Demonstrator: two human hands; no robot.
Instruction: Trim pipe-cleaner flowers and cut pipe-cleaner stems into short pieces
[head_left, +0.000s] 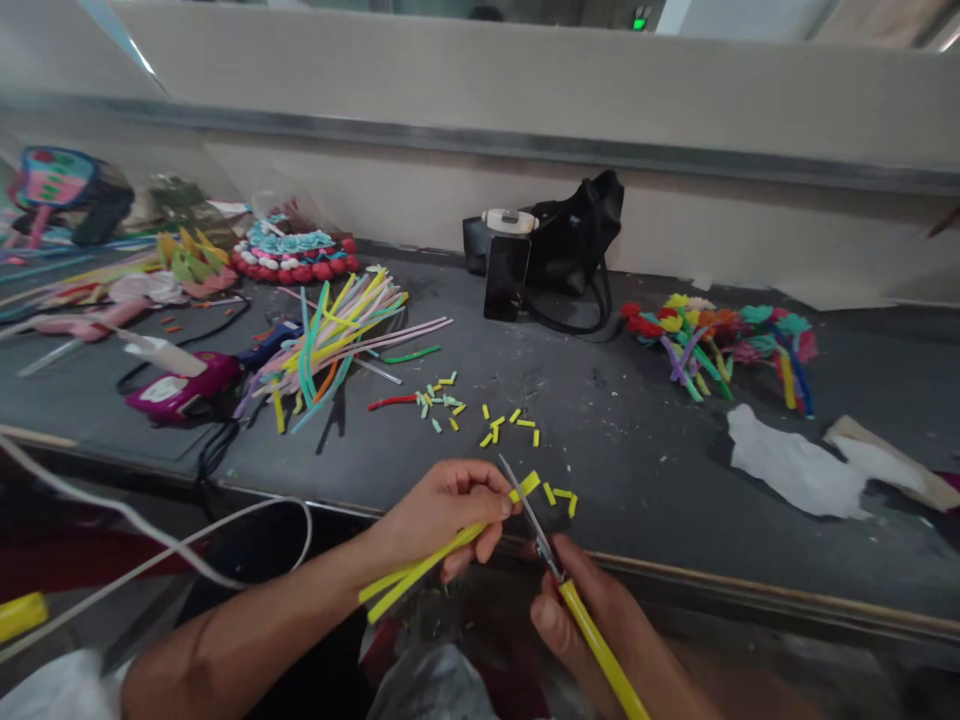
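Note:
Pinched in my left hand (457, 510) are a couple of yellow pipe cleaners (427, 565), their tails hanging back toward my forearm and their ends poking out past my fingertips. My right hand (585, 610) is closed around scissors with yellow handles (600, 650). The scissor blades (525, 500) lie across the yellow ends close to my left fingers. Just beyond, short yellow cut pieces (514, 425) are scattered on the dark table (630, 470). Farther left lie pale green and yellow pieces (439, 400) beside a red pipe cleaner (392, 402).
A bundle of long pipe cleaners (352, 330) lies left of centre, near a purple device (184, 385) and a pink glue gun (97, 318). A phone (506, 278) leans by a black bag (581, 240). Pipe-cleaner flowers (697, 330) and white paper (795, 465) lie right.

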